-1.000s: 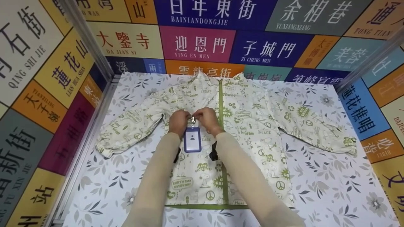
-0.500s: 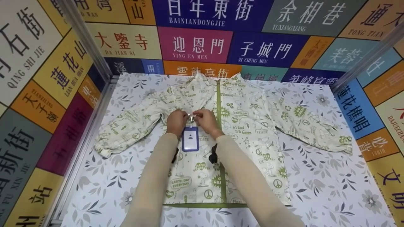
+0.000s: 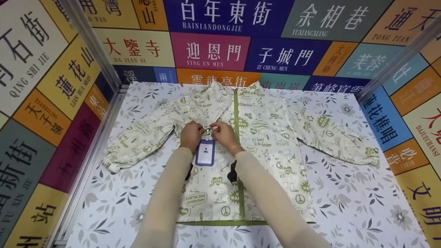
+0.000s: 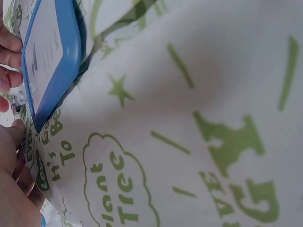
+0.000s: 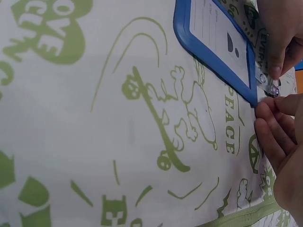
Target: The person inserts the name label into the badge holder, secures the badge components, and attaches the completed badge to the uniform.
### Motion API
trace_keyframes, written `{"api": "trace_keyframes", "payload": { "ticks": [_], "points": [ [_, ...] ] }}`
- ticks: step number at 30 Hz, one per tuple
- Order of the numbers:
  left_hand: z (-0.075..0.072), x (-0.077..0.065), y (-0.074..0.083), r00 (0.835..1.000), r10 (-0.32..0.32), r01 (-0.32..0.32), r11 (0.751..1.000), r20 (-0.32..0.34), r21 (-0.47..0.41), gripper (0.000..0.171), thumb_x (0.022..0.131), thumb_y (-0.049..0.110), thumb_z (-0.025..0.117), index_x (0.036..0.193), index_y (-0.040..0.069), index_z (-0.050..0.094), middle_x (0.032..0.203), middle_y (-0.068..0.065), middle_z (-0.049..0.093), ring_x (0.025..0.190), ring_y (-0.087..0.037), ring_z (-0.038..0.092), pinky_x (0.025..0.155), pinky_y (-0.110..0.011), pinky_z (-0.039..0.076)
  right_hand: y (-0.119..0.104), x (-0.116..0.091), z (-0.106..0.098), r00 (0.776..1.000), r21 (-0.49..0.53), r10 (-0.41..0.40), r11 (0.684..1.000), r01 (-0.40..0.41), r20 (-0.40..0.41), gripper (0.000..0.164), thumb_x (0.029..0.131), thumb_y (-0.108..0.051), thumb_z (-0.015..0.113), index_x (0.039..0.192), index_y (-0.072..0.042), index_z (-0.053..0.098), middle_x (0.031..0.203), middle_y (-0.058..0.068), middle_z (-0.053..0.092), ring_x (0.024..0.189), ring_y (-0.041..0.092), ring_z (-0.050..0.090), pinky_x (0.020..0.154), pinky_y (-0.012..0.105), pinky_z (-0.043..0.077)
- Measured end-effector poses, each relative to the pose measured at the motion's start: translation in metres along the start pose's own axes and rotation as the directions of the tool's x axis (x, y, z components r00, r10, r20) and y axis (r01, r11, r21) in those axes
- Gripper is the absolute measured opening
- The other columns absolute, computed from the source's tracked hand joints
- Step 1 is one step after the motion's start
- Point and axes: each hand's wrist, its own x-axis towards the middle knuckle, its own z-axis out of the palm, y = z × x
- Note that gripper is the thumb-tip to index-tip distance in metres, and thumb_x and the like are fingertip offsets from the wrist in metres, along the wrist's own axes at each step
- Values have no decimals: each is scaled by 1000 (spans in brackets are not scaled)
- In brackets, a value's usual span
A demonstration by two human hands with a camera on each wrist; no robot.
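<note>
A white jacket (image 3: 265,155) with green print and a green front strip lies spread flat in the head view. On its chest rests a blue-framed badge holder (image 3: 205,158) with a small metal clip (image 3: 207,132) on its top strap. My left hand (image 3: 190,136) and right hand (image 3: 224,136) meet at the clip, each pinching there with thumb and fingers. In the right wrist view the badge's blue frame (image 5: 208,66) lies beside the curled fingers. Fingers partly cover the clip, so whether cloth is caught in it cannot be told.
Beneath the jacket is a tabletop (image 3: 113,213) covered in white leaf-patterned cloth. Walls (image 3: 210,51) of coloured panels with writing stand behind and at both sides. Black wrist straps (image 3: 232,172) show under the sleeves.
Both hands stay at the clip with small finger movements. The jacket and badge appear shifted slightly left as the head view moves.
</note>
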Motion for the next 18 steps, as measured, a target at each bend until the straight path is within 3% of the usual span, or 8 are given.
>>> {"api": "trace_keyframes", "payload": {
  "ticks": [8, 13, 18],
  "points": [
    [2, 1, -4, 1000, 25, -25, 999, 2, 26, 18, 95, 19, 65, 100, 6, 77, 96, -13, 70, 90, -31, 67, 82, -45, 56, 3, 0, -5, 1000, 3, -25, 1000, 25, 17, 38, 90, 4, 53, 123, -6, 68, 83, 13, 72, 64, 12, 62, 59, 20, 50],
    [-2, -4, -5, 999, 49, -49, 997, 5, 60, 22, 95, 17, 63, 111, 6, 74, 106, -13, 69, 101, -32, 66, 89, -45, 55, 2, -5, -12, 999, 14, -29, 999, 29, 27, 35, 95, -3, 57, 129, -9, 64, 91, 10, 72, 71, 18, 66, 54, 22, 49],
    [-15, -11, -3, 998, 65, -65, 997, -11, 41, 26, 94, 17, 64, 118, 10, 71, 116, -9, 68, 111, -28, 62, 95, -44, 53, -6, -9, -26, 995, -26, -84, 996, 86, 54, 35, 98, -11, 59, 133, -13, 63, 100, 8, 72, 86, 19, 67, 73, 30, 56]
  ]
}}
